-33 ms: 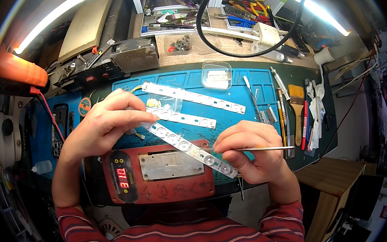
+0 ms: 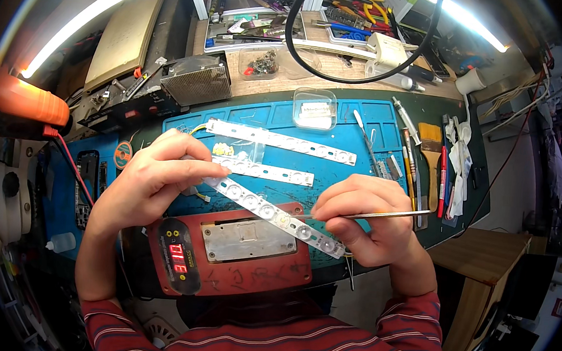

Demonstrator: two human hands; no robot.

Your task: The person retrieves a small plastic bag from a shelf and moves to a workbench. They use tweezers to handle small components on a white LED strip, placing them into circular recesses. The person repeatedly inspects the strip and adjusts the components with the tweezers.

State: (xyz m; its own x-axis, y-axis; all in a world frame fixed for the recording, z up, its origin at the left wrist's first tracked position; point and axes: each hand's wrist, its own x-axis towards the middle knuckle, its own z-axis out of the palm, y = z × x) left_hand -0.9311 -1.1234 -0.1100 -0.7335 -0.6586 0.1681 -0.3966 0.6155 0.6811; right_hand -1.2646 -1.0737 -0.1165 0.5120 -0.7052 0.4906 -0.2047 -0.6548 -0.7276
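My left hand [image 2: 162, 173] pinches the upper left end of a white LED strip [image 2: 250, 201] between thumb and fingers. The strip slants down to the right over a red heating plate [image 2: 266, 277] with a bare metal top and a lit red display. Slim metal tweezers [image 2: 390, 217] are in the closed fingers of my right hand [image 2: 367, 218]. Their tip reaches the strip beside a yellowish LED without a lens [image 2: 283, 220]; whether it touches cannot be made out. Clear round lenses cover the other visible spots.
Two more LED strips [image 2: 322, 151] lie on the blue mat [image 2: 186, 116], with a small bag of yellow LEDs [image 2: 227, 150] across them. Beyond is a clear plastic box [image 2: 314, 109]. A brush [image 2: 431, 144] and pens lie right. A black ring [image 2: 289, 28] hangs in front of the tool trays.
The outer end of the tweezers has tilted up slightly. The LED strip and my left hand stay where they were.
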